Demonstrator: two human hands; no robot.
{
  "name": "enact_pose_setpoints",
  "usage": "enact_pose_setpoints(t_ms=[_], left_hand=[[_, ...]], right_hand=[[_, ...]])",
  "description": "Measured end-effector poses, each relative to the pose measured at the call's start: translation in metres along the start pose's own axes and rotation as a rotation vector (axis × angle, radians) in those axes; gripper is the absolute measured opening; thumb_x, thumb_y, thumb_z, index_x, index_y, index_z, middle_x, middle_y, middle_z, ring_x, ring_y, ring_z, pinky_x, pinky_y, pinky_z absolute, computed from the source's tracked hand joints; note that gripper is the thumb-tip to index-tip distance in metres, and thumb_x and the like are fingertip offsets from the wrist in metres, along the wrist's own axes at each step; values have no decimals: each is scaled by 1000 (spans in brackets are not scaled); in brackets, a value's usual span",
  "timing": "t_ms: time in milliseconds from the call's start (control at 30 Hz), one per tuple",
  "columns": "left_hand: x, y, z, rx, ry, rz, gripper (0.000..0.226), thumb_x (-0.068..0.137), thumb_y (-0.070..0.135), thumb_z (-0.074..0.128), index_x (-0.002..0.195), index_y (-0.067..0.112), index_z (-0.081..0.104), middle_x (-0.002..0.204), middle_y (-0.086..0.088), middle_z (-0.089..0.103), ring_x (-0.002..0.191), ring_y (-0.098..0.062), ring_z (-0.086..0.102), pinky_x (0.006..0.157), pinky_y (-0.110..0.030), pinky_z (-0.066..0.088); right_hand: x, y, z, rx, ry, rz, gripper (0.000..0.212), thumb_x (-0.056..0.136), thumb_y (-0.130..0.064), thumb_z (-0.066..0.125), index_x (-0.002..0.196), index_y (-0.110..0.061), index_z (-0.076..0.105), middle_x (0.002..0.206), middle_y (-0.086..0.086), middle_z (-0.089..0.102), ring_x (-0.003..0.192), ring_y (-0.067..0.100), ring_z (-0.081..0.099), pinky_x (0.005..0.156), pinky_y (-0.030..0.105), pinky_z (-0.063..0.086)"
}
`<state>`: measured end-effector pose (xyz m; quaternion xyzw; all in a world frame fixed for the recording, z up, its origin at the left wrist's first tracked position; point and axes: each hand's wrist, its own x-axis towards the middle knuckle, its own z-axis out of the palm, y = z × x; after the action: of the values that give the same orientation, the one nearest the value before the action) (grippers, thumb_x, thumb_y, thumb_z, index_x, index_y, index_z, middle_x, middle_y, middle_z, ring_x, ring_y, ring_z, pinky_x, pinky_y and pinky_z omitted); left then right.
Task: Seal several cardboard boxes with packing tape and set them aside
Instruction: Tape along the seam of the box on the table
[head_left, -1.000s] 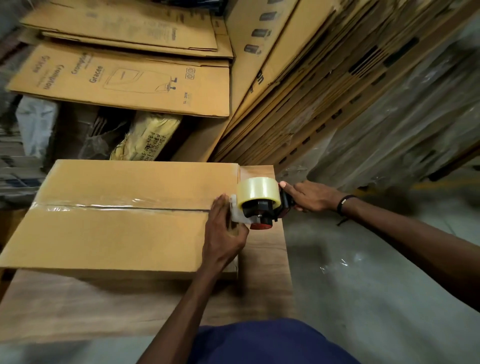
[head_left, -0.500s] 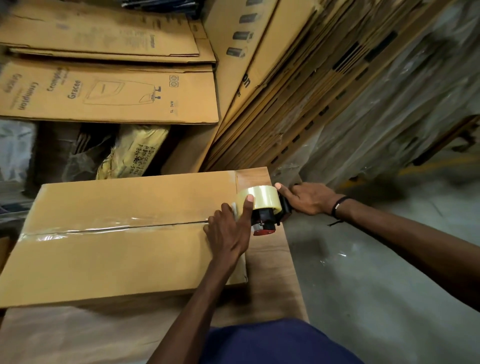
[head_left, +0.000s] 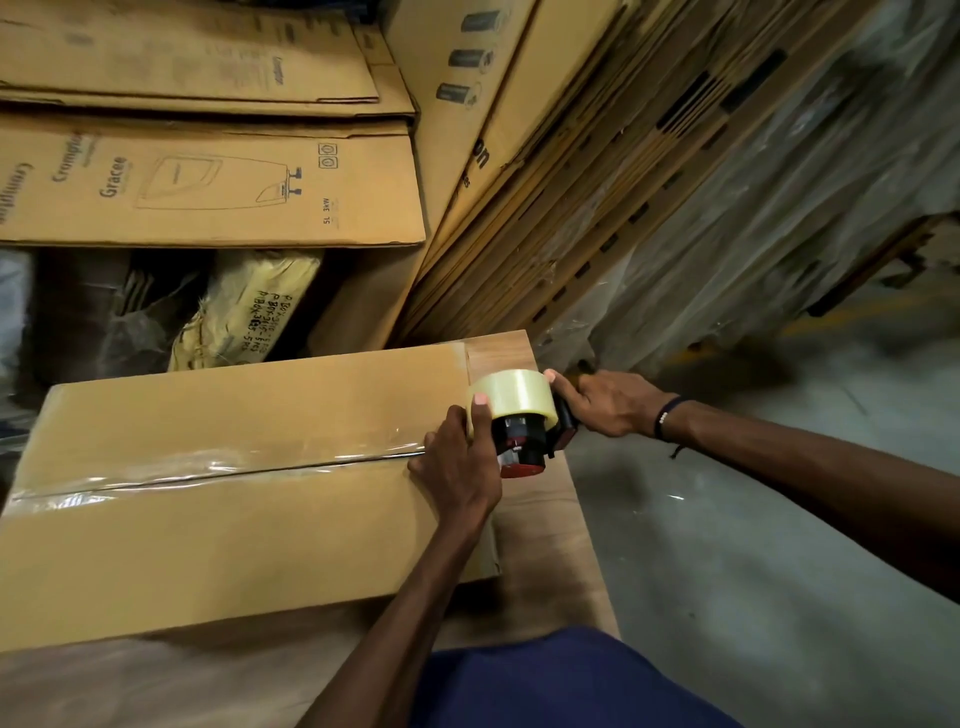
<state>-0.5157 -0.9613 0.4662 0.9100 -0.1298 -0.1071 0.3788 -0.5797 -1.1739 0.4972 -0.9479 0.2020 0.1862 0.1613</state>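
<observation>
Stacked flat cartons (head_left: 208, 182) and plastic-wrapped bundles (head_left: 779, 208) fill the background; wooden worktop (head_left: 545, 519) carries the cardboard box (head_left: 218, 519) I'm sealing. Right grip (head_left: 613, 402) is clenched round the tape dispenser (head_left: 524, 441) handle, just off the box's right edge. Left grip (head_left: 457, 467) rests on the box end beside the dispenser, one finger raised against the clear tape roll (head_left: 511, 395), the others curled at the tape end; looks like it's pinning tape for the cut.

Risks as I judge them: a weak pull tears the film unevenly or lifts the strip off the seam; the left fingers sit close to the cutter; the box could slide on the smooth wood.

Materials: matte corrugated board, glossy wrinkled tape strip (head_left: 208, 467) along the centre seam, translucent yellowish roll, black and red plastic dispenser body.
</observation>
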Motion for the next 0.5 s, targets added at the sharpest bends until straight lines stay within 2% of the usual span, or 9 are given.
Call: enact_pose_setpoints(t_ms=[100, 233, 367, 433, 500], left_hand=[[4, 2, 1, -19, -53, -46, 81, 86, 83, -3, 94, 27, 55, 101, -3, 65, 105, -28, 55, 99, -52, 30], [10, 3, -2, -64, -127, -85, 73, 94, 79, 6, 99, 28, 58, 106, -3, 67, 110, -30, 54, 104, -58, 29], [13, -1, -8, -162, -186, -101, 73, 97, 78, 19, 110, 23, 65, 104, 5, 61, 108, -24, 52, 106, -53, 29], [14, -3, -10, -192, -205, -98, 78, 90, 81, 17, 104, 21, 64, 101, 4, 63, 107, -26, 55, 106, -53, 32], [17, -3, -10, -156, -231, -80, 73, 88, 81, 16, 95, 21, 58, 99, 0, 65, 105, -29, 57, 102, -52, 32]], right_hand=[[2, 4, 5, 42, -21, 5, 93, 95, -76, 1, 72, -12, 65, 72, 9, 70, 67, 20, 67, 84, 44, 60], [5, 7, 1, 79, -114, 18, 97, 93, -79, -2, 74, -12, 66, 75, 13, 72, 61, 18, 62, 79, 39, 61], [4, 9, -3, 105, -189, 20, 99, 92, -80, -3, 79, -12, 67, 70, 5, 66, 59, 15, 59, 69, 31, 57], [6, 9, -2, 63, -164, 8, 100, 93, -79, -4, 78, -11, 68, 70, 6, 68, 61, 18, 61, 75, 34, 58], [8, 12, 2, 25, -104, 9, 104, 93, -80, -4, 75, -8, 70, 71, 8, 71, 65, 21, 66, 79, 38, 58]])
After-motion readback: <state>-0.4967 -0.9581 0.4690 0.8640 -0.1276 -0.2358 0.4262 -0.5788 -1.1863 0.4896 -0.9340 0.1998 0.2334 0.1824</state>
